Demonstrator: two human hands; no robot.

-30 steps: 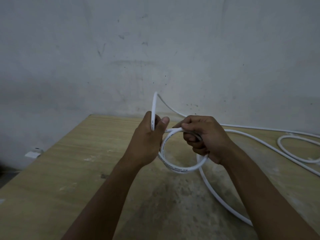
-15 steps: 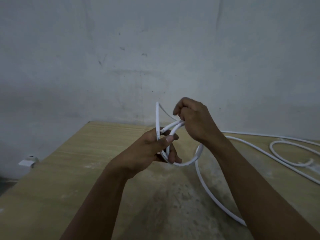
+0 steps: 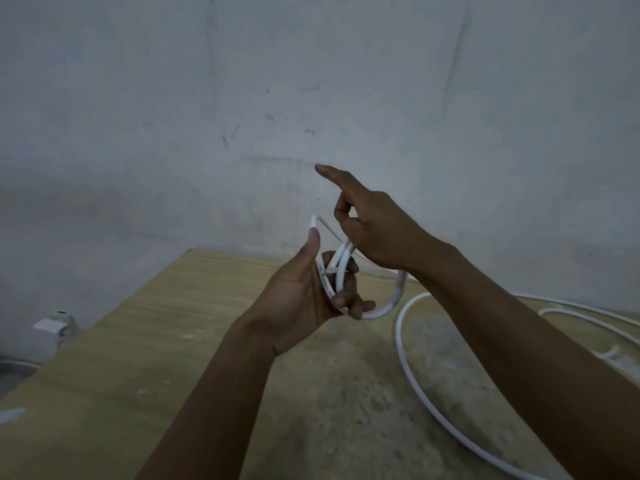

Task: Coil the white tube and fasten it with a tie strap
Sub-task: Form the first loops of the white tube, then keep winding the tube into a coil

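My left hand point(image 3: 304, 296) grips a small coil of the white tube point(image 3: 391, 304) above the wooden table point(image 3: 156, 358). Its thumb presses the tube's free end, which sticks up past the thumb tip. My right hand point(image 3: 377, 230) is raised just right of the coil. Its index finger points up and left, and the lower fingers curl over the strand of tube running beneath the palm. From the coil the tube drops to the table and sweeps in a long arc point(image 3: 405, 362) toward the lower right. I see no tie strap that I can identify.
More loose loops of the tube point(image 3: 588, 317) lie on the table at the right edge, with a short white piece point(image 3: 609, 353) among them. A grey wall stands close behind the table. A small white object point(image 3: 52, 325) sits beyond the table's left edge.
My right hand has lifted up and right, its index finger now extended, laying another turn onto the coil. My left hand has turned palm-up and holds the coil tighter.
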